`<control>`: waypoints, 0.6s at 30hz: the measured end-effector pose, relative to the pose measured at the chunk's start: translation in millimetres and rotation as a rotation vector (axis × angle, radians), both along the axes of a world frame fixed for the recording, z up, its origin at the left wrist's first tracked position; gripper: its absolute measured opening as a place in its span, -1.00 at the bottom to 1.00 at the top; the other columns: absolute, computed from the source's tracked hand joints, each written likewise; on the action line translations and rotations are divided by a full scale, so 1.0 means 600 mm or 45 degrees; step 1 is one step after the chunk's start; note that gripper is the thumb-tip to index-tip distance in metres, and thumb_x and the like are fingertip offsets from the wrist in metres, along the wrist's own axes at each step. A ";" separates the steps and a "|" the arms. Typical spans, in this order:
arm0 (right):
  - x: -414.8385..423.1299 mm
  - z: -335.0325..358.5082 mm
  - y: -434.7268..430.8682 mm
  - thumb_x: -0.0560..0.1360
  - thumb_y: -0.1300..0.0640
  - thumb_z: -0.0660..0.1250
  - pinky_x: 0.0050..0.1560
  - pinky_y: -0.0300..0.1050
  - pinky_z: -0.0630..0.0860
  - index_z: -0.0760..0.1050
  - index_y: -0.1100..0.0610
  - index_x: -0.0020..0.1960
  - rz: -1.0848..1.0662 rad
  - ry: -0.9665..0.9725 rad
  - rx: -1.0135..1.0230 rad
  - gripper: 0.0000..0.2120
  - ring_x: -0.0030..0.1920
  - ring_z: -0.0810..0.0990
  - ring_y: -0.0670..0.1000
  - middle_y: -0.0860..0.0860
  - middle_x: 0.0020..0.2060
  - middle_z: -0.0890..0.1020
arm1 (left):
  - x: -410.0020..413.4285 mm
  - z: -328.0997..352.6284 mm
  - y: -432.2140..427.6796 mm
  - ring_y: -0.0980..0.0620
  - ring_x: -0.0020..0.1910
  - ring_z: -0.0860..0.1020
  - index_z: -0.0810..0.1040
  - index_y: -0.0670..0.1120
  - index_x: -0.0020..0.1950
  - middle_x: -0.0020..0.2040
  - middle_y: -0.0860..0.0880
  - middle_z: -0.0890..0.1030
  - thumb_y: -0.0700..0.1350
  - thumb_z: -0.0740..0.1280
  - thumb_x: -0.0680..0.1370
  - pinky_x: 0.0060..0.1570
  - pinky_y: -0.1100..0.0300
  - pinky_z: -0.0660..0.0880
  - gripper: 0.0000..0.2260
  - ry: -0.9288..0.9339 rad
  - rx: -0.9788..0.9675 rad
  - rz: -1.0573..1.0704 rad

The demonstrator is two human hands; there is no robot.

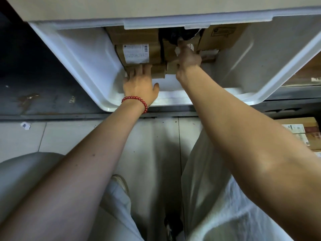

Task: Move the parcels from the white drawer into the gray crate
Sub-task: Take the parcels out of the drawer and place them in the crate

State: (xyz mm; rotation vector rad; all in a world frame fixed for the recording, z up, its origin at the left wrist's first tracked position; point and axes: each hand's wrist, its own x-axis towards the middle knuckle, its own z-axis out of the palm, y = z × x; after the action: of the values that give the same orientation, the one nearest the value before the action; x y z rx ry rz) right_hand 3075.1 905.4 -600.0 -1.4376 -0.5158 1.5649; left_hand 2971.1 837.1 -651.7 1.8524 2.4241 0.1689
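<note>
Several parcels [137, 53] sit packed at the far end of the drawer [83, 66]. Left hand [139, 86] lies flat on a near box, fingers [137, 70] spread; right hand [188, 58] reaches deeper, its grip hidden. Best to slide boxes nearer before lifting. Crate unseen.

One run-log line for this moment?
white plastic drawer: open | brown cardboard parcels: inside | left hand: on front parcel | right hand: reaching among parcels | crate: unseen

dim indoor light, soft blur, wide-angle bending, perhaps overhead source
</note>
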 end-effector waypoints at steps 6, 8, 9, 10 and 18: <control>-0.003 -0.006 -0.035 0.56 0.19 0.33 0.17 -0.17 0.37 0.51 0.33 0.21 -0.175 0.231 0.010 -0.71 0.25 0.51 0.15 0.22 0.24 0.56 | 0.004 0.014 -0.003 -0.21 0.36 0.34 0.18 -0.08 0.51 0.48 -0.13 0.22 0.01 0.27 0.53 0.21 -0.09 0.36 -0.42 -0.020 0.129 -0.038; -0.006 -0.017 -0.050 0.53 0.20 0.37 0.18 -0.18 0.38 0.60 0.26 -0.01 -0.279 0.155 0.067 -0.88 0.20 0.54 0.12 0.23 0.21 0.58 | 0.005 0.022 -0.005 -0.24 0.37 0.33 0.15 -0.08 0.52 0.50 -0.15 0.19 0.01 0.27 0.53 0.23 -0.11 0.34 -0.40 -0.025 0.132 -0.029; -0.005 -0.022 -0.058 0.52 0.20 0.38 0.27 -0.13 0.39 0.60 0.20 -0.13 -0.324 0.078 0.101 -0.92 0.23 0.52 0.10 0.21 0.24 0.56 | 0.006 0.025 -0.007 -0.26 0.37 0.33 0.13 -0.08 0.53 0.50 -0.16 0.19 0.01 0.28 0.53 0.23 -0.12 0.34 -0.38 -0.030 0.135 -0.027; -0.001 -0.026 -0.066 0.52 0.19 0.38 0.34 -0.12 0.35 0.57 0.16 -0.18 -0.353 -0.030 0.130 -0.90 0.29 0.49 0.08 0.17 0.29 0.51 | 0.006 0.028 -0.009 -0.27 0.36 0.34 0.12 -0.09 0.53 0.50 -0.16 0.19 0.01 0.29 0.52 0.23 -0.13 0.35 -0.37 -0.033 0.141 -0.027; 0.061 -0.004 -0.118 0.65 0.16 0.14 -0.24 -0.44 0.34 0.31 0.16 -0.01 -0.230 -0.358 0.498 -0.92 -0.31 0.41 -0.27 -0.10 -0.26 0.41 | 0.021 0.059 -0.040 -0.22 0.41 0.30 0.06 -0.08 0.55 0.51 -0.18 0.19 0.08 0.41 0.45 0.24 -0.12 0.37 -0.20 0.030 0.152 -0.159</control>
State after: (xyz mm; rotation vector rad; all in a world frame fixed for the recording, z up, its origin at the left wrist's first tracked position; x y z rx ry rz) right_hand 3112.0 834.5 -602.6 -1.3601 -0.7869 1.0546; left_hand 2983.4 813.2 -616.5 2.0600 2.3520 0.2907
